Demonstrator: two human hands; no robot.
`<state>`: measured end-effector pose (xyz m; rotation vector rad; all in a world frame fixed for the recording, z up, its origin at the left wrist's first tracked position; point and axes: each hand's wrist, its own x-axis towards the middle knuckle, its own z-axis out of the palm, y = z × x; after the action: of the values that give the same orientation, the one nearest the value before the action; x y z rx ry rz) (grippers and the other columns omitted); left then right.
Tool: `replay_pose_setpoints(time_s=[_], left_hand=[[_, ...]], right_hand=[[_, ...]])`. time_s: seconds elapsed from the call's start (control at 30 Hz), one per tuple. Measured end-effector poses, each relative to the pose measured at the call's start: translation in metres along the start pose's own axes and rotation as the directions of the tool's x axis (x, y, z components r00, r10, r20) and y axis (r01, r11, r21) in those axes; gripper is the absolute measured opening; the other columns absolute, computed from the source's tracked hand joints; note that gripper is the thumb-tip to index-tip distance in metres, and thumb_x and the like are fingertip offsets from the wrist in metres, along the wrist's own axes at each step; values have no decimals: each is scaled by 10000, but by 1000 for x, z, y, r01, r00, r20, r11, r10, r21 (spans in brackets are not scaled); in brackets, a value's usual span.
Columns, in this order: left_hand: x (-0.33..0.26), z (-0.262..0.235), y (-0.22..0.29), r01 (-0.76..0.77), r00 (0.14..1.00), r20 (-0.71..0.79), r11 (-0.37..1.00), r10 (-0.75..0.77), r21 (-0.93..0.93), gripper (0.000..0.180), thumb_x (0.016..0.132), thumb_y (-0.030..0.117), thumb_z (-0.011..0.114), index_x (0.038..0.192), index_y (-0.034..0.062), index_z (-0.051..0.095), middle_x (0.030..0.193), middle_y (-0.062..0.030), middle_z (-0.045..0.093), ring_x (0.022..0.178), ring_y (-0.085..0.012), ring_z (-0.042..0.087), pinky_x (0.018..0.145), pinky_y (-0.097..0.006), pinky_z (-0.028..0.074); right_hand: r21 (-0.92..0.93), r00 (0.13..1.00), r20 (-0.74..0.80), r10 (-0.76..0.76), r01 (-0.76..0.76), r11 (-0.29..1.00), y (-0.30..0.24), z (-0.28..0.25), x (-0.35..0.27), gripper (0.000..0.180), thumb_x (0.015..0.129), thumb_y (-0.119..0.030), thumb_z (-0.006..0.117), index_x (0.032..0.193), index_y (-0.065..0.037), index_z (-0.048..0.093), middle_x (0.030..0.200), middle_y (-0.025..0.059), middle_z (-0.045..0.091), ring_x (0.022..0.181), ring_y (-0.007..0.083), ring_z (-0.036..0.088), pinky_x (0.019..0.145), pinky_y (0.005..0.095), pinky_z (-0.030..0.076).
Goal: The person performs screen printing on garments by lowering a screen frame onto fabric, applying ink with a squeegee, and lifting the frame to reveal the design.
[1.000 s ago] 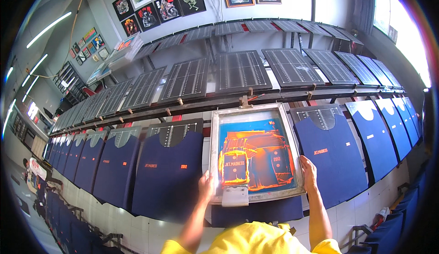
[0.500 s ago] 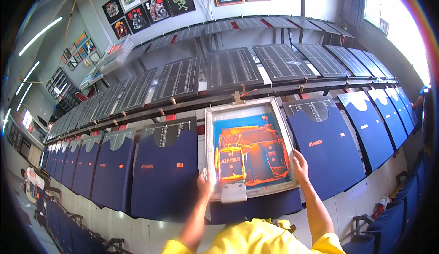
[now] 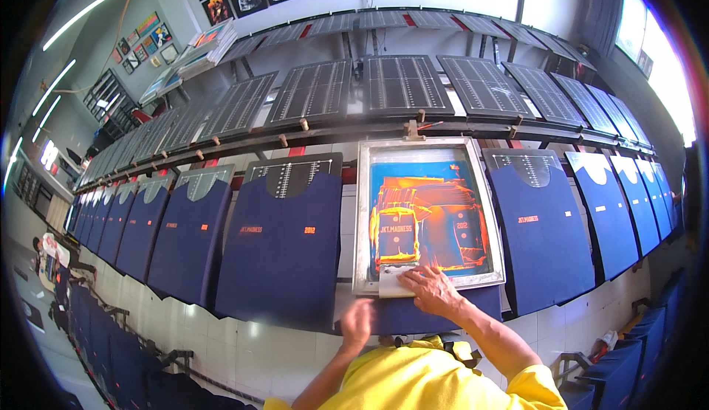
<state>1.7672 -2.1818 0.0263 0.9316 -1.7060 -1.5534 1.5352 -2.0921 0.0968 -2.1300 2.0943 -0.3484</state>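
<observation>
A silk-screen frame lies in front of me over a navy shirt, whose lower part shows below it. Orange ink is smeared over the blue mesh, around two printed design areas. At the frame's lower left rests a pale squeegee. My right hand is on the squeegee's right end, its fingers bent over the top edge. Just off the frame's lower left corner, my left hand hangs apart from it, its fingers smeared by motion.
Navy shirts with small orange prints, such as one on the left and one on the right, lie on boards along the bench. Behind a wooden rail stand rows of dark boards. A person is at far left.
Both hands have let go of the frame's sides. My right hand has moved left onto the squeegee; my left hand has dropped below the frame. The view has shifted, with the frame appearing farther right.
</observation>
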Motion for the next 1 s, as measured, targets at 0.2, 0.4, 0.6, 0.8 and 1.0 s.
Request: replay_pose_setpoints(time_s=[0.2, 0.4, 0.6, 0.8, 1.0], left_hand=[[15, 28, -9, 524, 787, 478, 832, -391, -182, 489, 1087, 419, 369, 1195, 27, 640, 892, -109, 709, 518, -66, 524, 441, -197, 365], [39, 42, -16, 676, 719, 472, 672, -510, -303, 497, 1110, 384, 316, 1105, -18, 608, 811, -82, 654, 462, -61, 363, 421, -207, 280], [35, 43, -13, 700, 706, 447, 637, -550, -322, 475, 1113, 356, 326, 1068, -26, 605, 761, -49, 589, 494, -64, 353, 448, -225, 279], [24, 42, -8, 718, 689, 445, 626, -573, -304, 455, 1114, 333, 326, 1087, -13, 622, 778, -42, 608, 496, -56, 364, 452, -206, 292], [28, 30, -12, 728, 664, 566, 595, -489, -340, 520, 1093, 424, 369, 1195, -25, 611, 933, -115, 699, 498, -56, 379, 457, -196, 316]], right_hand=[[-43, 992, -112, 51, -56, 998, 11, -1, 32, 460, 681, -161, 784, 1108, -108, 624, 1107, 65, 614, 1019, 271, 571, 859, 426, 464], [-28, 923, -384, 18, -31, 999, 50, 0, 69, 433, 633, -125, 805, 1040, -97, 662, 1015, 31, 682, 963, 257, 609, 824, 420, 455], [-79, 906, -422, 32, -72, 994, 96, 10, 118, 415, 666, -141, 830, 1039, -114, 650, 1040, 24, 656, 1009, 269, 592, 900, 435, 449], [-15, 934, -327, 141, -155, 988, 108, 20, 131, 359, 663, -192, 828, 986, -106, 696, 957, 60, 684, 939, 275, 638, 893, 442, 486], [468, 940, 221, 262, -337, 817, 163, -37, 179, 450, 645, -355, 847, 972, -63, 743, 869, 150, 741, 779, 333, 713, 714, 423, 552]])
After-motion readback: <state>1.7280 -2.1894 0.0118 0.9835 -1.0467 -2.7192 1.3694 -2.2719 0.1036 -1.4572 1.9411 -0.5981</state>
